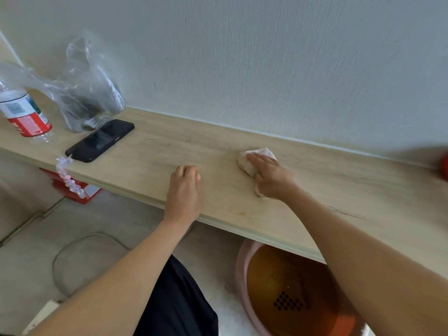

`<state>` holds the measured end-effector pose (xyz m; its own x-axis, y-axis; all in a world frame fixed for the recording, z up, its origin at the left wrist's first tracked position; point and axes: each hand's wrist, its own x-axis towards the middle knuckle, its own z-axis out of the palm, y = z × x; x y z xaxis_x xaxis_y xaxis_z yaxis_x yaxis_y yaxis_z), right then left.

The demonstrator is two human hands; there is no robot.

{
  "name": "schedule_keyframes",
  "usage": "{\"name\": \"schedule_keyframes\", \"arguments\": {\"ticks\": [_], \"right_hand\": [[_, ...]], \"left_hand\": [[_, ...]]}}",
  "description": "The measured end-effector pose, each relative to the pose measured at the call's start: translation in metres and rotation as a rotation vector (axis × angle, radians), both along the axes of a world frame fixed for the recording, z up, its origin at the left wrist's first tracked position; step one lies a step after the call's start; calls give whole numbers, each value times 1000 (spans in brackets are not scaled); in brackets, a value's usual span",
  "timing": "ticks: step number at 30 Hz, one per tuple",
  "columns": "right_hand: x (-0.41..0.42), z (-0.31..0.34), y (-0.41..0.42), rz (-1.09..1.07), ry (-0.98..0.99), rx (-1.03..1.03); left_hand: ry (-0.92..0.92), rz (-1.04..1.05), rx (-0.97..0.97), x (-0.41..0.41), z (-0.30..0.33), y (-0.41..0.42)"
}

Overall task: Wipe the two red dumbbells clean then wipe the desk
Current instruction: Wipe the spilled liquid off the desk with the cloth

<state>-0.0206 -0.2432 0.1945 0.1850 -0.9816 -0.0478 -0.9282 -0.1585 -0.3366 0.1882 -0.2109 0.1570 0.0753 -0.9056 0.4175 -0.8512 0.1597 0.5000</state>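
My right hand (271, 178) presses a crumpled whitish cloth (246, 163) onto the light wooden desk (198, 146), fingers curled over it. My left hand (185, 190) rests on the desk near its front edge, fingers bent under and holding nothing. A blurred red object (444, 166), possibly a dumbbell, shows only partly at the far right edge against the wall.
At the desk's left end lie a black phone (100, 140) with a bead strap (69, 177), a crumpled clear plastic bag (89, 93) and a bottle with a red and white label (24, 112). A pink basin (241, 267) of brownish water stands on the floor under the desk.
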Motion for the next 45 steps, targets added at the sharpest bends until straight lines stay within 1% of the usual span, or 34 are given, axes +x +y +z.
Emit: {"name": "schedule_keyframes", "arguments": {"ticks": [2, 5, 6, 8, 11, 13, 15, 17, 19, 21, 23, 24, 25, 28, 29, 31, 32, 34, 36, 37, 38, 41, 43, 45], "right_hand": [[21, 0, 4, 77, -66, 1], [64, -2, 26, 329, -159, 42], [73, -2, 33, 402, -171, 50], [76, -5, 43, 472, -167, 58], [56, -7, 58, 458, -230, 69], [37, -8, 70, 418, -316, 68], [9, -9, 82, 346, -415, 65], [-27, -9, 91, 222, -480, 31], [-64, -8, 99, 69, -428, -27], [-87, -5, 101, -85, -258, -102], [-83, -6, 100, -201, -120, -117], [-68, -6, 101, -221, -111, -102], [-49, -8, 104, -187, -123, -101], [1, -15, 117, 118, -143, -104], [1, -12, 119, 177, -191, -74], [-25, -7, 115, 178, -302, -11], [-45, -7, 112, 122, -327, -15], [-81, -9, 100, -86, -302, -46], [-92, -10, 84, -287, -154, -26], [-83, -9, 76, -298, -88, -33], [-69, -9, 70, -260, -73, -51], [-12, -14, 66, -32, -169, -65], [19, -18, 82, 125, -134, -57], [27, -15, 101, 203, -80, -135]], "left_hand": [[41, -6, 5, -1, 2, 0], [161, -10, 32, 3, 12, 2], [205, 4, 57, 6, 16, 3], [262, 33, 97, 11, 19, 2], [234, 10, 121, 8, 18, 8], [224, -7, 130, 1, 17, 12], [208, -28, 138, -8, 18, 15], [166, -64, 138, -16, 21, 18], [112, -97, 149, -25, 20, 22], [62, -148, 154, -32, 15, 28], [11, -194, 145, -35, 8, 31], [-11, -203, 144, -35, 6, 32], [-28, -207, 145, -34, 5, 31], [-54, -226, 153, -33, 8, 32], [-55, -236, 166, -33, 11, 33], [-48, -251, 203, -32, 13, 33], [-38, -254, 229, -31, 13, 33], [-21, -250, 254, -31, 13, 33], [-17, -246, 253, -32, 13, 33], [-15, -246, 254, -32, 13, 33], [-10, -245, 258, -32, 13, 32], [1, -213, 267, -34, 12, 28], [14, -178, 237, -38, 13, 27], [30, -142, 220, -40, 13, 31]]}}
